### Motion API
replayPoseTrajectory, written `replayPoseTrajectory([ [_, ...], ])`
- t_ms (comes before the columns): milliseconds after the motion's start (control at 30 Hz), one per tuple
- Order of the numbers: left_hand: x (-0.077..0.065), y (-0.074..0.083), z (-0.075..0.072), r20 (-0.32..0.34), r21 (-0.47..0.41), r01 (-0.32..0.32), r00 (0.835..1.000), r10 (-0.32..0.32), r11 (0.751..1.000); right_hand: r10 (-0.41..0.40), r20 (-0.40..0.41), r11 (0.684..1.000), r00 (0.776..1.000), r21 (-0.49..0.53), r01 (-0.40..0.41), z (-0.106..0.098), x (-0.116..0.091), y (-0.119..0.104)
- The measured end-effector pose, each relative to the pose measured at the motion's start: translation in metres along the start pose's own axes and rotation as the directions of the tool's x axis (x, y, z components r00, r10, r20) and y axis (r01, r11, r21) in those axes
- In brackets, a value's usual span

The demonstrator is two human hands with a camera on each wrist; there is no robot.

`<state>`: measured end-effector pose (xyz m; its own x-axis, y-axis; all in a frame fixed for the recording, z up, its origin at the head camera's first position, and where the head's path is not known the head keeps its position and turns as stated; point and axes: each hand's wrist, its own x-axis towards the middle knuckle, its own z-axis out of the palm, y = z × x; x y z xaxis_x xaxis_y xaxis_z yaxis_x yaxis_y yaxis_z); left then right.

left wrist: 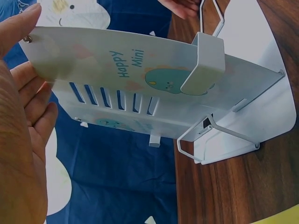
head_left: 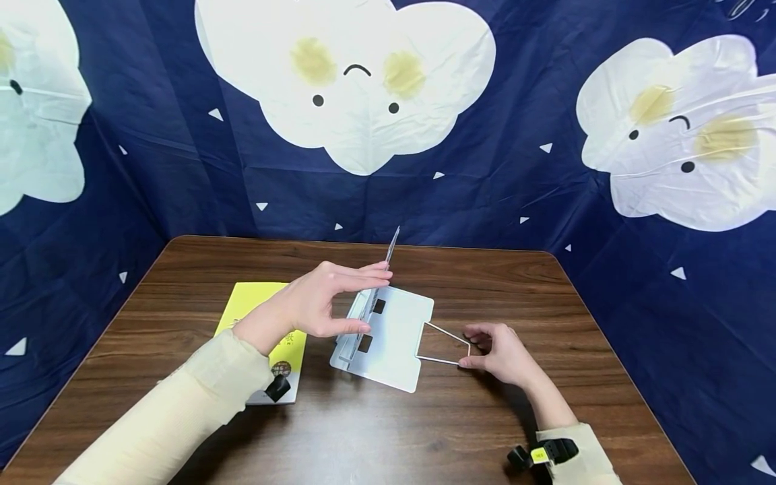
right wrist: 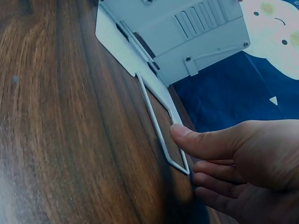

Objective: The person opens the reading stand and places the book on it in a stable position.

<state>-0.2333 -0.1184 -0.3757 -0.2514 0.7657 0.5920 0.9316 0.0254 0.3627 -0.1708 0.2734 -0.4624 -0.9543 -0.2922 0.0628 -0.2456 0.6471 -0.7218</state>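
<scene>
A white metal book stand [head_left: 394, 337] stands on the table, its printed panel [left wrist: 177, 74] raised from a flat base plate [head_left: 397, 364]. My left hand [head_left: 327, 296] spans the panel's upper edge with fairly straight fingers. In the left wrist view the thumb lies near one screwed corner and the other fingers are at the edge. A bent wire loop [right wrist: 156, 123] extends from the base to the right. My right hand [head_left: 497, 353] is at the loop's far end. Its thumb [right wrist: 182, 133] overlaps one wire, and the fingers are loosely bent, apart from the thumb.
A yellow book [head_left: 254, 296] lies left of the stand, partly hidden by my left forearm. The brown wooden table [head_left: 388, 444] reaches back to a dark blue curtain [head_left: 182, 168] with cloud prints. White clips and wire arms [left wrist: 233, 133] stick out from the panel's front.
</scene>
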Motion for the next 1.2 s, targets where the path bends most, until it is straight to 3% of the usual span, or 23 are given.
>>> replayPoseTrajectory([
  [667, -0.002, 0.000, -0.002, 0.002, 0.018, -0.002, 1.000, 0.002, 1.000, 0.006, 0.095, 0.999, 0.995, 0.035, -0.010, -0.001, 0.010, 0.011],
  [967, -0.004, 0.001, -0.003, 0.004, 0.020, 0.002, 1.000, -0.002, 1.000, -0.005, 0.053, 0.983, 0.999, 0.183, -0.005, -0.007, 0.006, 0.008],
  [1200, -0.003, 0.000, -0.003, 0.002, 0.017, -0.004, 1.000, 0.004, 1.000, -0.071, 0.037, 0.951, 0.997, 0.304, 0.056, -0.010, 0.007, 0.004],
])
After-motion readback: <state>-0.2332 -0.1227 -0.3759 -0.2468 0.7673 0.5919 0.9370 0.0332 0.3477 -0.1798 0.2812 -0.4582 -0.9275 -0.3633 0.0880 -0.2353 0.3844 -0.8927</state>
